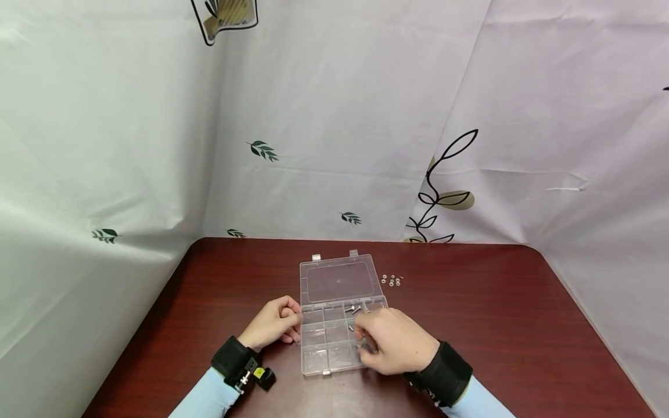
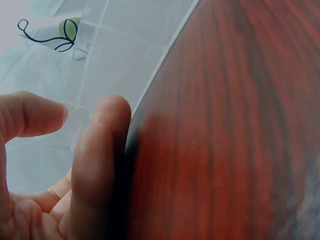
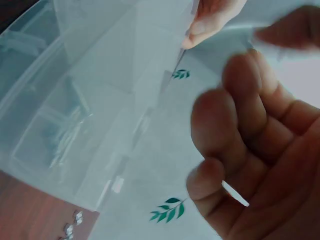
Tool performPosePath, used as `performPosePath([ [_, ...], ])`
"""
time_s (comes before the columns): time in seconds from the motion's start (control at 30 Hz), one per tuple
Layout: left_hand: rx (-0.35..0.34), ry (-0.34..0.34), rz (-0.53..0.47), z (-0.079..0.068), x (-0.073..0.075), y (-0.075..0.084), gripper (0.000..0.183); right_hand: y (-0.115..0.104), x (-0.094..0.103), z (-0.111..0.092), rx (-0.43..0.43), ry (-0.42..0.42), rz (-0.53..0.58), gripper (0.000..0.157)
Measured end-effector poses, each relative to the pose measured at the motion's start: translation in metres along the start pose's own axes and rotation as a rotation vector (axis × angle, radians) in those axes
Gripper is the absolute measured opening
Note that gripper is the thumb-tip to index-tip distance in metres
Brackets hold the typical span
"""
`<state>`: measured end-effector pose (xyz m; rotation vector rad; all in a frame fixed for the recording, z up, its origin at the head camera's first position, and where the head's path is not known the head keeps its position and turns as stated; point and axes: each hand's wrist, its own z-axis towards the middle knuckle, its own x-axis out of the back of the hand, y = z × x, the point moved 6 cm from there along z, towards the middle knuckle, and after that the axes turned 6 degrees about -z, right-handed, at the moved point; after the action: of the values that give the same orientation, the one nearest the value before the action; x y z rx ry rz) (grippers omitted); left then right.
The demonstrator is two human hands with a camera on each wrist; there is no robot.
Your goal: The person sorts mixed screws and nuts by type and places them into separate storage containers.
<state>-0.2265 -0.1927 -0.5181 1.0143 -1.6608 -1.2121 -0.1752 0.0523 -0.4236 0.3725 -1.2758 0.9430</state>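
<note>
Left hand [image 1: 274, 322], thumb and fingers parted, rests at the clear case's [image 1: 315, 362] left edge, presumably steadying it. Right hand [image 1: 393, 341] curls over its right-hand compartments, likely for access; whether this grip holds anything cannot be determined. Small rings [image 1: 391, 284] lie right of its lid [image 1: 337, 283].

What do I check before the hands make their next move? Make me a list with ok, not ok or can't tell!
1. Lid open: ok, it is laid back.
2. Left hand by the left edge of the clear box: ok.
3. Metal pieces inside the box: ok, a few show.
4. Small rings inside the box: not ok, they lie on the table beside the lid.
5. Right hand holding a piece: cannot tell, its fingertips are blurred.
</note>
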Motion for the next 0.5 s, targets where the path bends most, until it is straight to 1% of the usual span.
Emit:
performPosePath([
  [0.03, 0.0, 0.0, 0.0, 0.0, 0.0, 0.0, 0.031, -0.001, 0.001, 0.0, 0.008, -0.008, 0.005, 0.019],
  [0.1, -0.001, -0.002, 0.0, 0.0, -0.001, 0.0, 0.031, -0.001, 0.002, -0.002, 0.012, -0.023, 0.019, 0.031],
  [0.13, -0.001, -0.002, 0.0, 0.0, -0.001, 0.0, 0.031, 0.0, 0.004, -0.002, 0.011, -0.023, 0.02, 0.036],
  [0.2, -0.002, -0.003, -0.001, 0.0, -0.001, 0.001, 0.031, 0.004, 0.007, -0.003, 0.012, 0.0, 0.008, 0.039],
  [0.37, -0.002, -0.006, -0.002, 0.0, -0.001, 0.0, 0.03, 0.024, 0.014, -0.005, 0.002, 0.07, -0.028, 0.035],
  [0.43, -0.004, -0.006, -0.001, 0.0, -0.001, 0.0, 0.03, 0.036, 0.017, -0.006, -0.027, 0.097, -0.046, 0.031],
  [0.5, -0.004, -0.005, 0.0, 0.0, -0.001, 0.0, 0.03, 0.052, 0.019, -0.007, -0.074, 0.119, -0.073, 0.027],
])
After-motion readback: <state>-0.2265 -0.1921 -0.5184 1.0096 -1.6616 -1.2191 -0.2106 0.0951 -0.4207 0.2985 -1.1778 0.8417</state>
